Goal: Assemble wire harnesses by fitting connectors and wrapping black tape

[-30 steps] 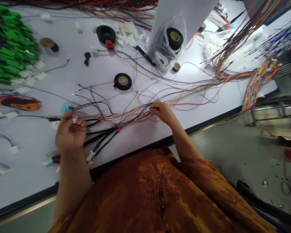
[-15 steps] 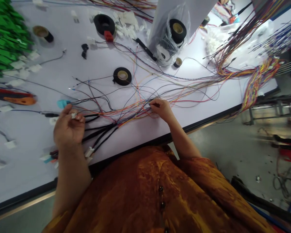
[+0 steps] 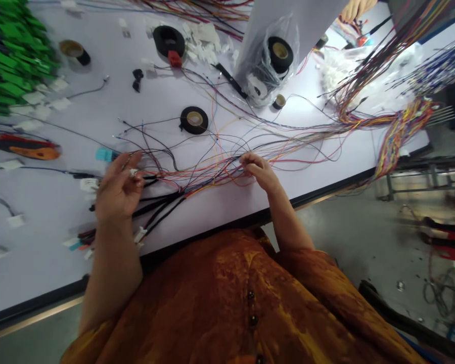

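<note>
My left hand (image 3: pixel 118 194) is closed, palm up, with a small white connector (image 3: pixel 133 173) between its fingers. Just beyond its fingertips lies a light-blue connector (image 3: pixel 105 154) with dark wires. To the right, my right hand (image 3: pixel 261 172) pinches thin wires in the loose wire bundle (image 3: pixel 216 172); its fingertips partly hide them. Black-taped branches (image 3: pixel 159 202) of the harness run between the hands, close to the table's front edge. A white connector (image 3: pixel 140 234) ends one branch beside my left forearm.
Black tape rolls (image 3: pixel 194 119) lie behind the wires. An orange-and-black tool (image 3: pixel 26 146) and a pile of green connectors (image 3: pixel 15 60) are at left. A plastic bag with tape (image 3: pixel 265 71) stands at the back. Another person's hand (image 3: pixel 358 7) shows at the far right.
My left hand has shifted slightly right and up with the white connector, away from the light-blue connector. My right hand has moved a little right along the wires. The view has shifted slightly.
</note>
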{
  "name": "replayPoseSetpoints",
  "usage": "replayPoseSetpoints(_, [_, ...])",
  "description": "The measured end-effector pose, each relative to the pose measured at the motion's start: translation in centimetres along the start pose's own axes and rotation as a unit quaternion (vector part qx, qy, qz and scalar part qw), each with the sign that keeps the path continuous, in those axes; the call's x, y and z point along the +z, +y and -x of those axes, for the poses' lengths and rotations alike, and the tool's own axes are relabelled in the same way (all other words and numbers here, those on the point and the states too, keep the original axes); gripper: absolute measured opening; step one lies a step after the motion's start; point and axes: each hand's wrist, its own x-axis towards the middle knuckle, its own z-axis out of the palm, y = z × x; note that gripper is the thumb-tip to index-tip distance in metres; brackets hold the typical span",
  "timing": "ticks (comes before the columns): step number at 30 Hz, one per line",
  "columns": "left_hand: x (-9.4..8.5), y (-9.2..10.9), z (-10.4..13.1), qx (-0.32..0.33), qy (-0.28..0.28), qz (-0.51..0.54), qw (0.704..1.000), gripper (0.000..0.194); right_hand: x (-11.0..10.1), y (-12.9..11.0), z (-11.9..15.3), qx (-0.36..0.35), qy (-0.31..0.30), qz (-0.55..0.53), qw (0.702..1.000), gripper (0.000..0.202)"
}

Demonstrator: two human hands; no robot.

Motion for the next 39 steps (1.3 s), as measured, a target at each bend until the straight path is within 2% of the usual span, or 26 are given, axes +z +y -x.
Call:
replayPoseSetpoints(2, [0.0, -0.1, -0.4, -0.016, 0.019, -0.001, 1.0, 0.04, -0.7, -0.2, 0.4, 0.006, -0.012, 0.032, 0.999, 0.019])
replayPoseSetpoints(3, [-0.1, -0.2, -0.6, -0.016, 0.026, -0.001, 1.0, 0.039, -1.1, -0.3, 0.6, -0.005, -0.008, 0.033, 0.999, 0.029])
replayPoseSetpoints(5, [-0.2, -0.3, -0.8, -0.006, 0.037, 0.0, 0.999, 0.04, -2.0, -0.3, 0.9, -0.052, 0.023, -0.028, 0.998, 0.056])
replayPoseSetpoints(7, [-0.2, -0.4, -0.8, 0.001, 0.048, -0.004, 0.999, 0.041, -2.8, -0.3, 1.1, -0.104, 0.081, -0.133, 0.982, 0.069])
replayPoseSetpoints(9, [-0.2, -0.5, -0.8, 0.003, 0.056, -0.009, 0.998, 0.041, -3.4, -0.2, 1.4, -0.105, 0.118, -0.183, 0.97, 0.07])
replayPoseSetpoints(13, [0.0, -0.5, -0.7, -0.002, 0.065, -0.019, 0.998, 0.041, -4.3, 0.0, 2.0, 0.014, 0.088, -0.091, 0.992, 0.065])
replayPoseSetpoints(14, [0.0, -0.5, -0.7, -0.004, 0.066, -0.022, 0.998, 0.04, -4.7, 0.0, 2.1, 0.003, 0.092, -0.076, 0.993, 0.067])
replayPoseSetpoints(16, [0.0, -0.5, -0.8, -0.004, 0.062, -0.026, 0.998, 0.041, -6.1, 0.2, 2.2, -0.104, 0.152, -0.106, 0.977, 0.072])
replayPoseSetpoints(18, [-0.1, -0.7, -0.8, 0.002, 0.058, -0.027, 0.998, 0.041, -8.1, 0.2, 2.2, -0.219, 0.224, -0.171, 0.934, 0.073])
replayPoseSetpoints(19, [-0.1, -0.8, -0.9, 0.004, 0.059, -0.027, 0.998, 0.041, -9.1, 0.1, 2.2, -0.244, 0.248, -0.193, 0.918, 0.073])
replayPoseSetpoints(21, [-0.2, -1.0, -1.0, 0.007, 0.062, -0.025, 0.998, 0.039, -10.6, -0.6, 2.2, -0.234, 0.259, -0.201, 0.915, 0.07])
replayPoseSetpoints(23, [-0.3, -1.2, -1.0, 0.012, 0.062, -0.027, 0.998, 0.033, -10.8, -2.2, 2.3, -0.201, 0.25, -0.175, 0.931, 0.065])
replayPoseSetpoints(26, [-0.6, -1.2, -0.7, 0.043, 0.039, -0.051, 0.997, 0.024, -8.1, -6.4, 2.5, -0.201, 0.237, -0.114, 0.944, 0.055])
replayPoseSetpoints(29, [-1.0, -0.6, 0.1, 0.082, 0.001, -0.073, 0.994, 0.017, -3.2, -11.6, 1.9, -0.245, 0.18, -0.03, 0.952, 0.034])
replayPoseSetpoints(31, [-1.2, -0.1, 0.9, 0.109, -0.036, -0.081, 0.99, 0.021, 0.5, -14.7, 0.8, -0.261, 0.079, 0.033, 0.962, 0.026])
replayPoseSetpoints(33, [-1.2, 0.4, 1.6, 0.135, -0.08, -0.095, 0.983, 0.03, 4.3, -17.0, -0.9, -0.235, -0.071, 0.083, 0.966, 0.021])
replayPoseSetpoints(35, [-1.2, 0.7, 2.1, 0.149, -0.113, -0.121, 0.975, 0.034, 8.4, -18.2, -3.0, -0.194, -0.216, 0.122, 0.949, 0.018])
replayPoseSetpoints(36, [-1.2, 0.8, 2.3, 0.151, -0.125, -0.136, 0.971, 0.033, 10.6, -18.3, -4.0, -0.183, -0.268, 0.138, 0.936, 0.015])
replayPoseSetpoints(37, [-1.3, 0.8, 2.4, 0.151, -0.133, -0.148, 0.968, 0.031, 12.8, -18.2, -4.9, -0.181, -0.304, 0.152, 0.923, 0.012])
replayPoseSetpoints(39, [-1.4, 0.9, 2.5, 0.158, -0.14, -0.152, 0.965, 0.028, 16.6, -17.3, -6.2, -0.206, -0.33, 0.179, 0.904, 0.005])
